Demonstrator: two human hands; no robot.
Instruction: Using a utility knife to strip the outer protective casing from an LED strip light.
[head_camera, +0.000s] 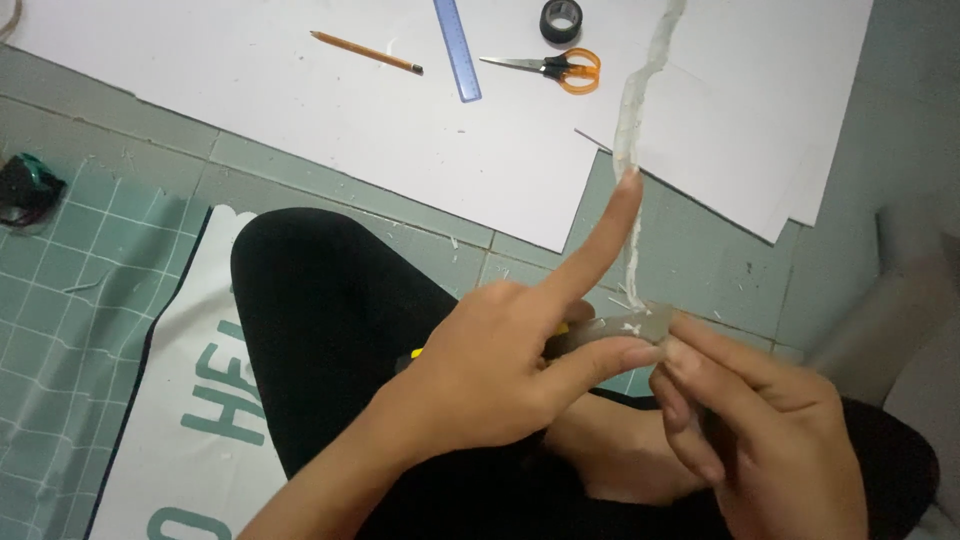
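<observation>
Utility knife (610, 335), yellow-handled, sits low of centre above the lap, blade flecked with white scraps. Left hand (490, 375) clamps its body, forefinger raised clear of the edge; right hand (770, 430) pinches the blade tip, apparently to steady it. At 12 o'clock: white board (330, 110) on tiled floor (720, 260), with scissors (560, 68), ruler (457, 50), pencil (365, 52), tape roll (561, 20).

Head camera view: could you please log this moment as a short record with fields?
left hand: grips a yellow-handled utility knife, index finger raised
right hand: fingertips pinch the knife's blade end
blade: flecked with white scraps
white boards: on the floor, one with a ragged cut edge
on the boards: pencil, blue ruler, orange-handled scissors, black tape roll
cutting mat: green, at left
</observation>
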